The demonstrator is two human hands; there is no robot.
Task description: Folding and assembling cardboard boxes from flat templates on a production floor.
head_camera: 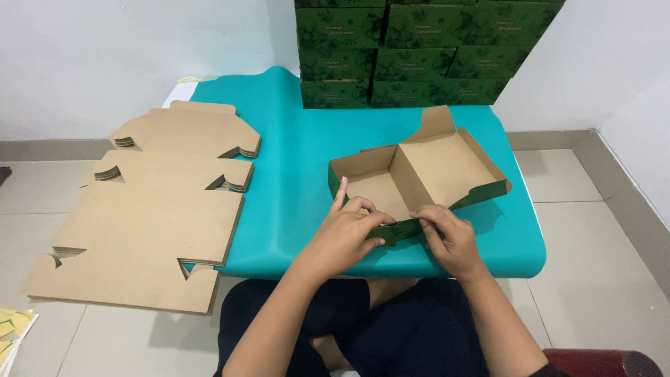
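While both hands pinch the box's near flap, table edge just below, bare mat left.

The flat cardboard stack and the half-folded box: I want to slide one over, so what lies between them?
Only bare teal mat separates the flat cardboard stack from the half-folded box, seen in the head view.

The stack of green boxes is running off the top edge. The near flap of the half-folded box is lying hidden under both hands' fingers. Yellow sheets are cut off at the lower left corner.
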